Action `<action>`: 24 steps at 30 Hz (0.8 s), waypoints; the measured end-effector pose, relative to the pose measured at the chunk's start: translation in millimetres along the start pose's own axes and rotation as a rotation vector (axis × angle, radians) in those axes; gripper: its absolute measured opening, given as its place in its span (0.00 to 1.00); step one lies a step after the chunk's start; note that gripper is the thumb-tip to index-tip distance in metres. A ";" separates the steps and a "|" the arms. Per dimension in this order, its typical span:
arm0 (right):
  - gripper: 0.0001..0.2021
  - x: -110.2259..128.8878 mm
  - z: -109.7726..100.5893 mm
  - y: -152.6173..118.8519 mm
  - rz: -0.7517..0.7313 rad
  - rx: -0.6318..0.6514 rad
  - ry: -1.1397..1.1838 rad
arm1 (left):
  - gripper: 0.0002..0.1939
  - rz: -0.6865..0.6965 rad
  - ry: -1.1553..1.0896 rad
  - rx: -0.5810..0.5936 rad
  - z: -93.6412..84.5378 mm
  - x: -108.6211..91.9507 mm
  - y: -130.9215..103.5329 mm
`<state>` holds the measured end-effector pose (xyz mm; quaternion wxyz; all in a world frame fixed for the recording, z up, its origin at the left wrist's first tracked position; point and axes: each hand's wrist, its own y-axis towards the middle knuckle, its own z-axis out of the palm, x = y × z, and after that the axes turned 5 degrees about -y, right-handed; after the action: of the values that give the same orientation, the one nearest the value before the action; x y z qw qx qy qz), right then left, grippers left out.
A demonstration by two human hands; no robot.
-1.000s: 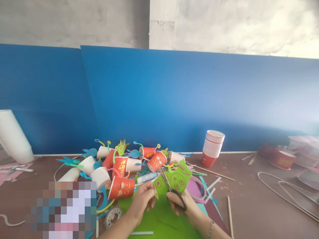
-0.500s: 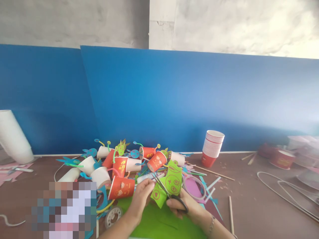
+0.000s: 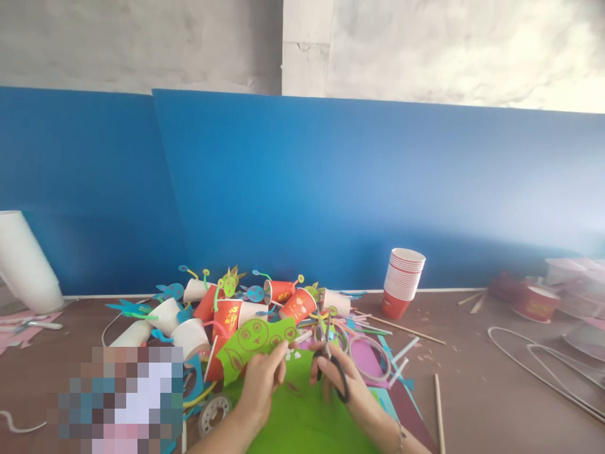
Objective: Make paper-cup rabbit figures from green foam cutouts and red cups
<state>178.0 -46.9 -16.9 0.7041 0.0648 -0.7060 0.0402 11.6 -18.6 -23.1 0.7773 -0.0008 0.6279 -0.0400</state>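
Note:
My left hand (image 3: 261, 383) pinches a piece of bright green paper (image 3: 250, 339) that has faces and ear shapes drawn on it in brownish-red line. In my right hand (image 3: 352, 375) are scissors with black handles (image 3: 344, 386), fingers in the loops and blades pointing away from me. The scissors are apart from the paper, to its right. A larger green sheet (image 3: 312, 419) lies flat under both hands. Just beyond it, white and red paper cups (image 3: 297, 307) lie on their sides, with bent straws and cut-out paper faces attached.
A stack of paper cups (image 3: 404, 284) stands at the back right, before the blue partition (image 3: 302, 189). Tape rolls (image 3: 216, 413), straws and paper scraps surround the green sheet. A wooden stick (image 3: 438, 410) and a looped white cable (image 3: 534, 359) lie on the right.
The drawn green paper has moved left and turned in my left hand. My right hand has drawn the scissors away from it; earlier the blades lay across the paper.

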 end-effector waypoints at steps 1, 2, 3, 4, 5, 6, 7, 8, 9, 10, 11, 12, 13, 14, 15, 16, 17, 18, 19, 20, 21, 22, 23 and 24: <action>0.20 0.0 4.6 -2.3 0.029 0.050 -0.010 | 0.32 0.006 -0.011 -0.023 0.1 -0.5 -0.1; 0.21 -0.4 9.4 -4.6 0.052 0.095 -0.020 | 0.32 0.009 -0.023 -0.044 0.6 -0.9 -0.4; 0.21 -1.0 14.1 -6.7 0.071 0.139 -0.034 | 0.32 0.006 -0.033 -0.061 1.3 -1.2 -1.0; 0.22 -1.9 18.3 -8.6 0.083 0.173 -0.048 | 0.31 0.000 -0.040 -0.076 2.3 -1.5 -1.8; 0.22 -3.0 22.1 -10.0 0.086 0.201 -0.060 | 0.31 -0.008 -0.042 -0.085 3.5 -1.6 -3.1; 0.23 -4.2 25.1 -11.1 0.081 0.220 -0.069 | 0.31 -0.016 -0.046 -0.084 5.0 -1.7 -4.7; 0.23 -5.5 27.4 -11.7 0.069 0.229 -0.072 | 0.31 -0.026 -0.057 -0.073 6.6 -1.6 -6.7; 0.23 -6.6 29.1 -11.9 0.054 0.228 -0.071 | 0.31 -0.042 -0.078 -0.053 8.4 -1.5 -9.0; 0.23 -7.6 30.2 -11.8 0.042 0.218 -0.069 | 0.32 -0.065 -0.109 -0.026 10.2 -1.3 -11.4; 0.24 -8.4 30.7 -11.5 0.034 0.206 -0.066 | 0.32 -0.088 -0.148 0.001 12.1 -1.0 -13.8; 0.24 -9.0 31.0 -11.2 0.030 0.193 -0.064 | 0.32 -0.111 -0.185 0.026 13.9 -0.7 -15.9; 0.24 -9.3 31.1 -10.9 0.025 0.181 -0.060 | 0.33 -0.130 -0.216 0.044 15.5 -0.3 -17.7; 0.24 -9.6 31.1 -10.7 0.020 0.171 -0.057 | 0.33 -0.148 -0.236 0.052 16.9 0.2 -19.0; 0.24 -9.9 31.0 -10.6 0.014 0.167 -0.056 | 0.33 -0.164 -0.250 0.053 17.9 0.7 -19.8; 0.24 -10.4 30.9 -10.6 0.010 0.165 -0.056 | 0.32 -0.181 -0.260 0.048 18.6 1.3 -20.1; 0.24 -10.9 30.9 -10.6 0.006 0.162 -0.057 | 0.32 -0.198 -0.267 0.039 18.9 1.8 -20.0; 0.24 -11.6 31.0 -10.6 0.005 0.159 -0.056 | 0.31 -0.216 -0.272 0.029 18.9 2.3 -19.5; 0.24 -12.5 31.1 -10.5 0.008 0.157 -0.055 | 0.31 -0.229 -0.276 0.018 18.8 2.9 -19.0; 0.24 -13.3 31.2 -10.3 0.010 0.153 -0.051 | 0.31 -0.237 -0.278 0.012 18.4 3.3 -18.4; 0.24 -14.1 31.5 -10.0 0.010 0.146 -0.047 | 0.31 -0.241 -0.280 0.011 18.0 3.8 -18.0; 0.24 -14.8 31.8 -9.8 0.007 0.139 -0.043 | 0.31 -0.244 -0.281 0.013 17.6 4.2 -17.8; 0.24 -15.3 32.2 -9.6 0.004 0.131 -0.040 | 0.31 -0.247 -0.282 0.018 17.2 4.5 -17.9; 0.24 -15.6 32.7 -9.5 0.002 0.122 -0.035 | 0.31 -0.250 -0.284 0.023 16.8 4.9 -18.1; 0.24 -15.8 33.2 -9.5 -0.001 0.115 -0.031 | 0.31 -0.255 -0.282 0.040 16.6 5.1 -18.6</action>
<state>146.6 -60.7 -33.2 0.6883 0.1061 -0.7132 0.0795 27.7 -38.3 -23.6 0.8460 -0.0706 0.5067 -0.1500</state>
